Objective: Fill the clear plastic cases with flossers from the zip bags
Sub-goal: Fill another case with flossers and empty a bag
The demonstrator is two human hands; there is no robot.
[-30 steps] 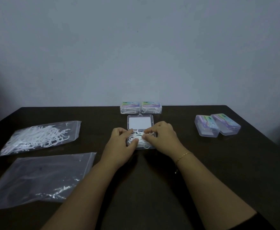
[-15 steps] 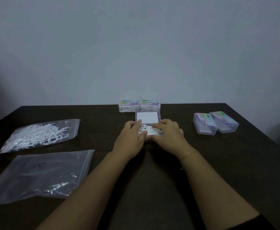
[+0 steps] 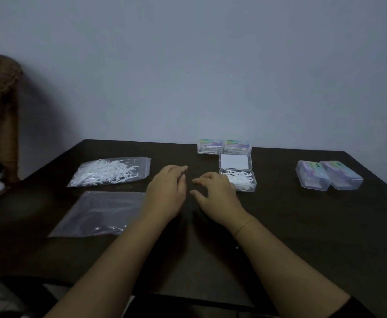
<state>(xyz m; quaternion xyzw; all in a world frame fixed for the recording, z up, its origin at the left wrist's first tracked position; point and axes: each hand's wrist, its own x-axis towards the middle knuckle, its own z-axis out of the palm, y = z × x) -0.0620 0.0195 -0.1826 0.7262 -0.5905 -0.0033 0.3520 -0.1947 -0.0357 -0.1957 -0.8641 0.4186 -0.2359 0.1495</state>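
Your dark surface (image 3: 279,226) carries everything. At your left lie two zip bags: the far bag (image 3: 109,172) is full of white flossers, and the near bag (image 3: 96,213) just in front of it lies flat and looks almost empty. At the far edge two closed cases (image 3: 224,146) sit side by side, touching. Just in front of them is the open case (image 3: 238,177), its lid laid back toward the pair and its tray heaped with flossers. Well apart at your right, two more closed cases (image 3: 329,175) sit touching each other.
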